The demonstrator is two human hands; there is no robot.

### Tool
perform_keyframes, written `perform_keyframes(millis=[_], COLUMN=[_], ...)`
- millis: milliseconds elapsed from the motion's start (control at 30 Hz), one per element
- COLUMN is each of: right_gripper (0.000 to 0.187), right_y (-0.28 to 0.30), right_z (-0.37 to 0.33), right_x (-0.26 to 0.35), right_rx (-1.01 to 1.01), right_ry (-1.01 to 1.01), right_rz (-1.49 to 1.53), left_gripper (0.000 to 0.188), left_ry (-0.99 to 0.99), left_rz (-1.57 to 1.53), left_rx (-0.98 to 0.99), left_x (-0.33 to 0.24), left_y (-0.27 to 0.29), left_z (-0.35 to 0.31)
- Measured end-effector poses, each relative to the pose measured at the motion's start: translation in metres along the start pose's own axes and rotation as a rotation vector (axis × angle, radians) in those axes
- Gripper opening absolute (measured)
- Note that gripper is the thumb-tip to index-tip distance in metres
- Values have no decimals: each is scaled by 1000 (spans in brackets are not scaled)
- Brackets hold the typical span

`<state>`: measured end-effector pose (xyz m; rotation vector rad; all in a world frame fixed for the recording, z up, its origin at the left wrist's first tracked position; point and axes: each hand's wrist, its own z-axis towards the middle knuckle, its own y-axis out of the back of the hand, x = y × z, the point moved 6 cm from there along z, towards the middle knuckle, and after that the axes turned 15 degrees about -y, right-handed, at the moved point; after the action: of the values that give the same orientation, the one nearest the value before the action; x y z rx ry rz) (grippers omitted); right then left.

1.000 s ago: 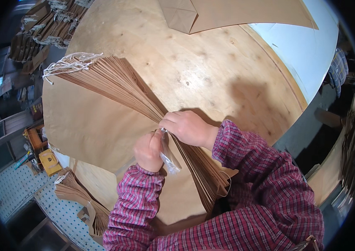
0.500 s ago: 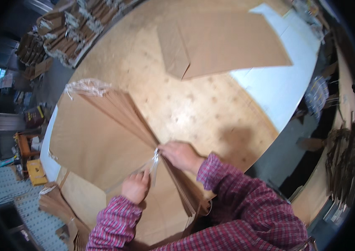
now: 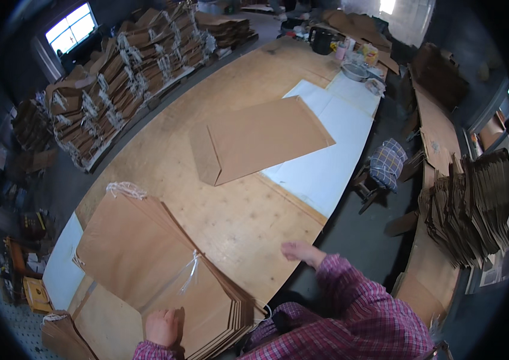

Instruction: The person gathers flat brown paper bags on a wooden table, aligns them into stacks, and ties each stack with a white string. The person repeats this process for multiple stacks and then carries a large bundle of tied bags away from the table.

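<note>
A bundle of brown paper bags [image 3: 140,240], tied with a white string [image 3: 193,267] around its middle, lies on the near left of the table. The string's loose ends trail over the top sheet. Low on the bundle rests my left hand [image 3: 162,327], its fingers curled in with nothing visible in them. My right hand [image 3: 300,252] is off the bundle, above the table's right edge. Its fingers are loosely bent together, and I see nothing in them. Farther up the table lies a single large brown paper bag [image 3: 269,138] with a folded end.
White string ties stacked brown bundles [image 3: 128,78] along the left. A stool with a checked cushion [image 3: 387,162] stands right of the table. Beyond it, dark brown sheets [image 3: 470,204] are piled on a bench. A metal bowl [image 3: 355,71] and other items sit at the far end.
Both hands have let go of the string knot. My right hand moved right, off the bundle, and my left moved down and left. The view has tilted up, showing more of the room.
</note>
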<state>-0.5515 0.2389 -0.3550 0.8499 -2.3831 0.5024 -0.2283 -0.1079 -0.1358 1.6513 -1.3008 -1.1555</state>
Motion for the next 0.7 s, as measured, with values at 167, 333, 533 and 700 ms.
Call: perform_keyframes(millis=[167,333,533,700], right_gripper=[35,23,28,10], right_y=[81,120,128,95], right_z=[86,115,190,119], right_x=[141,238,244,305], right_rx=[-120,-947,-454,-134], right_ry=[301,471,96,478], right_rz=[828,-544,926,971], left_gripper=[43,43,44,48], left_ry=[-25,19,130,360], left_rz=[-37,6,-154,-727], left_rx=[-193,-270,-282,-384], left_x=[-45,-103,-131,-135], left_y=[30,84,112,81], left_z=[-7,15,87,153])
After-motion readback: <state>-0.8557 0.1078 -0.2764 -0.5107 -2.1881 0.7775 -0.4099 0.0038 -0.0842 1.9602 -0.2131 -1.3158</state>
